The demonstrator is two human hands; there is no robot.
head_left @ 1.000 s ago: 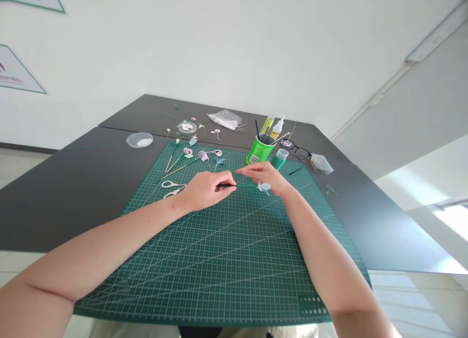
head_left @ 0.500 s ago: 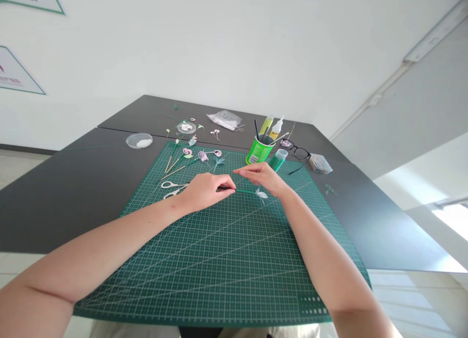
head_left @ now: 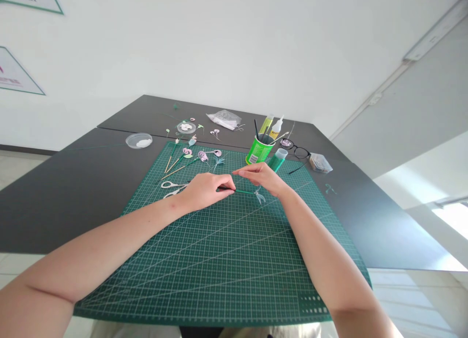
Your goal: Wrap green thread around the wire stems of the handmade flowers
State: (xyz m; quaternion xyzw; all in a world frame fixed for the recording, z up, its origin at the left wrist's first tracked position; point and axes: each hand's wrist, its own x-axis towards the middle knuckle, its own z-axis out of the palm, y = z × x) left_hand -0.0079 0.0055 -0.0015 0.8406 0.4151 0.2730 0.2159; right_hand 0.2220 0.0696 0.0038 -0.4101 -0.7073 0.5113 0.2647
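Note:
My left hand [head_left: 209, 190] is closed near the middle of the cutting mat, its thumb and fingers pinching a thin green flower stem [head_left: 244, 191]. A dark section of the stem shows inside the fingers. At the stem's right end a pale blue flower [head_left: 260, 197] sticks out below my right wrist. My right hand [head_left: 263, 176] hovers just above the stem, fingertips pressed together close to the left fingers; whatever they hold is too small to make out. White-handled scissors [head_left: 169, 185] lie left of my left hand, their blades partly hidden by it.
Several finished flowers on sticks [head_left: 175, 172] lie behind the left hand. Beyond the right hand stand a green can [head_left: 259, 151] of tools and a green bottle [head_left: 278, 159]. Eyeglasses [head_left: 301, 153], a clear box [head_left: 321, 163], shallow dishes [head_left: 139, 141] and a plastic bag [head_left: 224, 119] surround the mat [head_left: 226, 269].
The pale blue flower has turned about its stem, so its petals now show at a different angle. Both hands have stayed in almost the same place.

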